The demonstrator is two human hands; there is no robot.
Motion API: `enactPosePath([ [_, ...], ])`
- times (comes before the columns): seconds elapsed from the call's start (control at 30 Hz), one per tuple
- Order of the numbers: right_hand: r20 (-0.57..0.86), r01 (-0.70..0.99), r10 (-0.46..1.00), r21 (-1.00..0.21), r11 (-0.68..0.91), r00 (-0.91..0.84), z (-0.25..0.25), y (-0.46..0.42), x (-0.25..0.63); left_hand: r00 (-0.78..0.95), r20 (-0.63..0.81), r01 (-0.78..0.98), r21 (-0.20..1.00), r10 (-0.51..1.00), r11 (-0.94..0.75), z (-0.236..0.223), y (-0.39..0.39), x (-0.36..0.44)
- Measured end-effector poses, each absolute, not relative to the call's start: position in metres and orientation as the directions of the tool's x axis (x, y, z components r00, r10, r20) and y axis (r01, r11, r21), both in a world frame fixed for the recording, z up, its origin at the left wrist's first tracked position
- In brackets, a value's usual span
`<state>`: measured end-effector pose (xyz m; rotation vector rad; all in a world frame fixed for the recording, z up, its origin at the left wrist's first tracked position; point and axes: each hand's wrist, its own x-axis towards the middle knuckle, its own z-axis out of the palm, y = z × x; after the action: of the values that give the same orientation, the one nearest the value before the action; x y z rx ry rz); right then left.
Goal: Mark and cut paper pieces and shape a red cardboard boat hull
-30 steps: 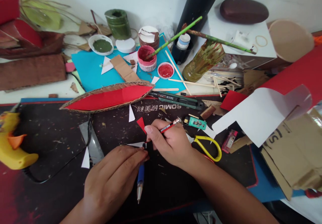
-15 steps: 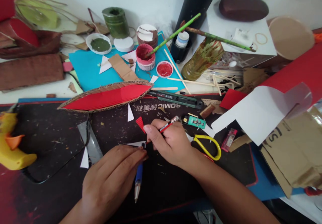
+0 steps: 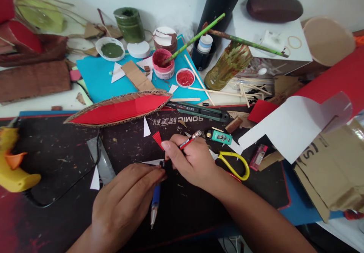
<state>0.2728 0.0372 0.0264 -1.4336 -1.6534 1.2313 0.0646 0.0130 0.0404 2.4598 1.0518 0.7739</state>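
My right hand is closed round a red pencil, whose eraser end points up and to the right. Its tip is hidden by my fingers. Close by on the left, my left hand has its fingers pressed together at a small white paper piece. A tiny black part shows at that piece's right end. Beneath the left fingertips a blue pen pokes out, point toward me. Just behind the right hand lies a red ribbed strip. Yellow-handled scissors rest beside the right wrist.
A red-lined cardboard boat shape lies behind the hands on the black mat, near a green utility knife. A yellow glue gun is at left, a lighter at right. Open paint pots stand farther back.
Both hands keep nearly the same pose and place. The whole view has shifted very slightly; nothing has visibly been picked up or let go.
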Motion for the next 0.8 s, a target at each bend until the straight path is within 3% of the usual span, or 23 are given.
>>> enactPosePath([
  [0.8, -0.049, 0.356, 0.982, -0.934, 0.019, -0.182, 0.0218, 0.0372, 0.2706, 0.579, 0.341, 0.556, 0.499, 0.741, -0.664, 0.0362, 0.0113, 0.0639],
])
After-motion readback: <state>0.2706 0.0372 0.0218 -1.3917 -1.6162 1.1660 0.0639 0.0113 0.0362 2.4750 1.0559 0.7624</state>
